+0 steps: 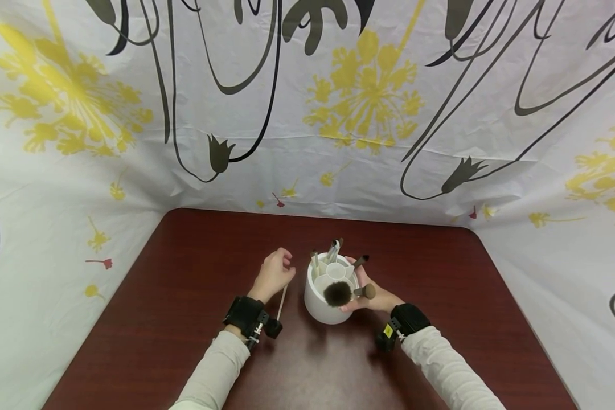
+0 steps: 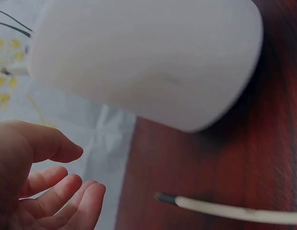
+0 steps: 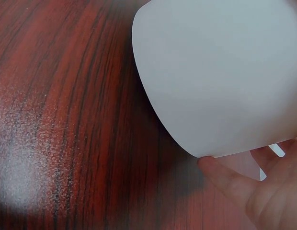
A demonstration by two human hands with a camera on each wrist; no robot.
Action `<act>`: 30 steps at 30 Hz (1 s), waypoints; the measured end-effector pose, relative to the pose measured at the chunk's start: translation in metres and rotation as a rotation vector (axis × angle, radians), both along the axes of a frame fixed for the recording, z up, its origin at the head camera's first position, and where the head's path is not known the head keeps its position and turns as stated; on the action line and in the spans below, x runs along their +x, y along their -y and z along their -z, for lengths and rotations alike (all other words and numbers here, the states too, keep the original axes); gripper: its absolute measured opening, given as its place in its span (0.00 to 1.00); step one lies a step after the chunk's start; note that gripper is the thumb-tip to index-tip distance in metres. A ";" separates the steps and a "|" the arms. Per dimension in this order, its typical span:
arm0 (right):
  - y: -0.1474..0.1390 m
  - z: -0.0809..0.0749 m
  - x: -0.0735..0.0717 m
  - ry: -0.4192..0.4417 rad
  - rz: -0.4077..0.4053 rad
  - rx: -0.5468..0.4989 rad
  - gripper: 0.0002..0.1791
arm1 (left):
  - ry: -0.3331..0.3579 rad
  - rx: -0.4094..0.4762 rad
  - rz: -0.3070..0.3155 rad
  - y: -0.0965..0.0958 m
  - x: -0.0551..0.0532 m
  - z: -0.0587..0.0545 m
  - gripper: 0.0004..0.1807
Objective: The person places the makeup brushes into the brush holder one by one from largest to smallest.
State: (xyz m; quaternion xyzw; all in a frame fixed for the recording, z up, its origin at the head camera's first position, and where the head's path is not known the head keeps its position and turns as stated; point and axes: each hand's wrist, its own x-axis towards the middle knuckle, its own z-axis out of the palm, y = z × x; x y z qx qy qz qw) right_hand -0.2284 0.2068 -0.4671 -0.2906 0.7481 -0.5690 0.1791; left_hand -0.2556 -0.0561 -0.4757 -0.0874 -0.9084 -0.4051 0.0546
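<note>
A round white makeup brush holder (image 1: pixel 324 307) with inner compartments stands on the table, holding several brushes. One is a large brush with a dark fluffy head (image 1: pixel 337 294), leaning toward the front. My right hand (image 1: pixel 374 295) grips the holder's right side, its thumb at the front and the other fingers farther back. To the left of the holder, my left hand (image 1: pixel 274 275) hovers with loosely bent fingers and nothing between them. Beneath it on the tabletop lies a thin, light-handled brush (image 2: pixel 230 210) with a dark tip, apart from the fingers in the left wrist view.
The dark red wood-grain table (image 1: pixel 195 285) has rounded far corners. A white cloth (image 1: pixel 266 125) printed with yellow and grey flowers hangs behind it and along both sides. Each wrist wears a black strapped camera, the left one (image 1: pixel 246 316) close to the thin brush.
</note>
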 end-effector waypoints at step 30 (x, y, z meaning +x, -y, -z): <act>0.002 -0.004 0.003 0.006 0.002 0.001 0.58 | 0.211 -0.216 0.045 0.007 0.004 0.044 0.13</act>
